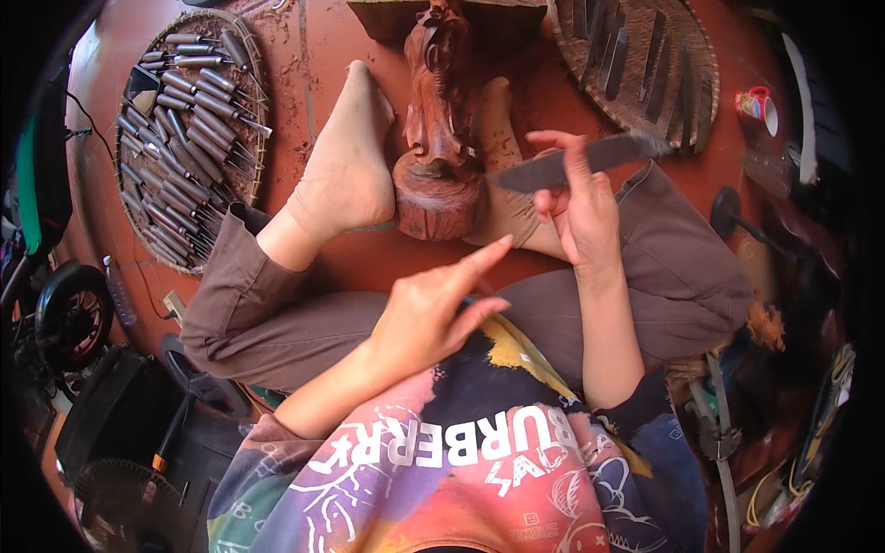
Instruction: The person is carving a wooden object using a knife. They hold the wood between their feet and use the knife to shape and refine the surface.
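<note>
A reddish-brown carved wooden figure [441,101] with a rounded base [441,207] stands on the floor between my bare feet. My right hand [587,207] is raised to the right of that base. It grips a dark, flat, elongated bar [590,162], held roughly level, with one end toward the carving and a paler, worn end to the right. I cannot make out the bar's exact kind. In front of my shirt, my left hand [429,309] points its index finger toward the carving, thumb apart. Its other fingers are partly hidden, and no object shows in its grasp.
At the left lies a round woven tray [258,170] full of dark-handled carving tools [198,120]. Another woven tray [687,41] at the upper right bears several dark flat bars [616,64]. Beyond it sits a red-and-white mug [758,111]. Wood chips [293,69] litter the reddish tiles.
</note>
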`<action>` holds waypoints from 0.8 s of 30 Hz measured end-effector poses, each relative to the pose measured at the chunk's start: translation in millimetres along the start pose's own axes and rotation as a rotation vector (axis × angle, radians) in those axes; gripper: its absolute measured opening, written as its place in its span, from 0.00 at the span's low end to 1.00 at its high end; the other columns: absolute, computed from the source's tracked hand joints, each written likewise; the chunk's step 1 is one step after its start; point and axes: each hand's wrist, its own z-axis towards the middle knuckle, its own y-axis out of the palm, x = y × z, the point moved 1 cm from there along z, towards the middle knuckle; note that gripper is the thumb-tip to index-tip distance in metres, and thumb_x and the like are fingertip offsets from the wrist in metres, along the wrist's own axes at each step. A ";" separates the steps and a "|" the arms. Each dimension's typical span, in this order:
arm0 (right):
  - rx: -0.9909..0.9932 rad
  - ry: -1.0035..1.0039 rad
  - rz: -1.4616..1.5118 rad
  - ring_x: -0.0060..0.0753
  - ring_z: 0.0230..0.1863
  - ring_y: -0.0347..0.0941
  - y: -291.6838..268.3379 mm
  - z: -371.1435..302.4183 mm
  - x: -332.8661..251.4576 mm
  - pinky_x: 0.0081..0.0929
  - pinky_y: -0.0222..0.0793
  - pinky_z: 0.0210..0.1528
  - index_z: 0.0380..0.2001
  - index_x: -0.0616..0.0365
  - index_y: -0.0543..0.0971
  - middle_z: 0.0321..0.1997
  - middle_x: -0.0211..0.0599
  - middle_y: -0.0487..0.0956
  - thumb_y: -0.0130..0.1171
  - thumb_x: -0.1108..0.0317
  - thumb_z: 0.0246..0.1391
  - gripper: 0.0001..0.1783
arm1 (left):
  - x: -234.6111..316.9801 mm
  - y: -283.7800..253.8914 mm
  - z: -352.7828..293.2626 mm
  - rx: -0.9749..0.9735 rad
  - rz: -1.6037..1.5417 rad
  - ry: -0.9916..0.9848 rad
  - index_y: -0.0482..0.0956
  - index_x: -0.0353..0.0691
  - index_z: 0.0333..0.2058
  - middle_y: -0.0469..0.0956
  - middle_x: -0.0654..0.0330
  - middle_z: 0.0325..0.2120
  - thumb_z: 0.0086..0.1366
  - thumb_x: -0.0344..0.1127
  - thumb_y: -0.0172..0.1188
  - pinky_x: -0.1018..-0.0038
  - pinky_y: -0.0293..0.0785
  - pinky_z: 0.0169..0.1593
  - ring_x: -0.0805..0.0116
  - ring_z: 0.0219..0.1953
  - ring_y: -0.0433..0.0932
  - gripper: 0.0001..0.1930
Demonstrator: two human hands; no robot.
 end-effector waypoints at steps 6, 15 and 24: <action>-0.046 -0.007 -0.099 0.16 0.27 0.73 -5.0 10.5 16.3 0.12 0.70 0.31 0.39 0.58 0.73 0.31 0.29 0.76 0.61 0.77 0.50 0.12 | -11.5 26.3 7.8 -0.032 0.090 -0.089 0.49 0.39 0.65 0.76 0.51 0.27 0.53 0.37 0.65 0.66 0.73 0.32 0.56 0.30 0.78 0.45; -0.016 0.079 -0.018 0.19 0.38 0.73 12.5 15.3 29.9 0.16 0.67 0.43 0.36 0.63 0.77 0.35 0.32 0.78 0.59 0.79 0.50 0.08 | -24.9 40.2 21.1 -0.040 0.094 -0.280 0.34 0.33 0.65 0.78 0.48 0.26 0.55 0.33 0.62 0.63 0.74 0.33 0.47 0.30 0.79 0.49; -0.003 0.066 -0.221 0.19 0.36 0.73 23.6 8.7 17.8 0.15 0.69 0.41 0.34 0.65 0.76 0.33 0.32 0.78 0.58 0.79 0.52 0.06 | -7.3 31.1 19.8 -0.164 -0.032 -0.358 0.30 0.28 0.63 0.75 0.42 0.18 0.55 0.31 0.59 0.56 0.71 0.27 0.41 0.22 0.75 0.49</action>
